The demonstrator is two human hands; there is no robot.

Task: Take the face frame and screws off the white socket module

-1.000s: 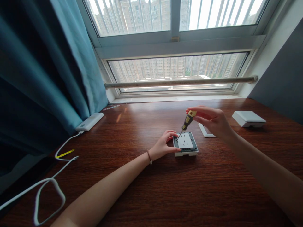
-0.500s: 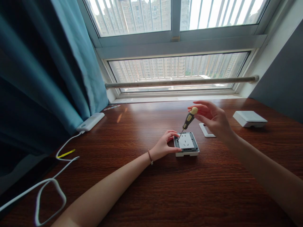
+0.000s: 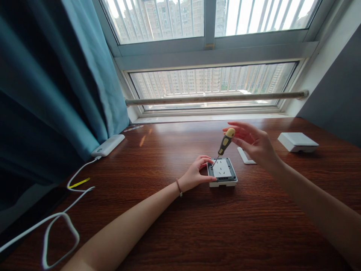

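A wall socket (image 3: pixel 222 169) with a white face and dark grey frame sits in a white box on the wooden table. My left hand (image 3: pixel 196 173) grips it at the left side, thumb along the near edge and fingers at the far edge. Over it leans a screwdriver (image 3: pixel 226 141) with a black and yellow handle, its tip at the screw hole on the socket's left side. My right hand (image 3: pixel 252 141) holds the handle's upper end between thumb and fingers. A white cover frame (image 3: pixel 246 156) lies beyond, partly behind my right hand.
Far right on the table (image 3: pixel 180 233) stands another white box (image 3: pixel 298 142). At the left lie a white power bank (image 3: pixel 108 145), its white cable (image 3: pixel 75 171) and a yellow strip (image 3: pixel 79 183). A blue curtain (image 3: pixel 93 75) hangs at the left; a window with a rail (image 3: pixel 217 98) is behind.
My right hand has shifted slightly to the left and its fingers have moved a little around the screwdriver handle. The left hand and the socket stay in place.
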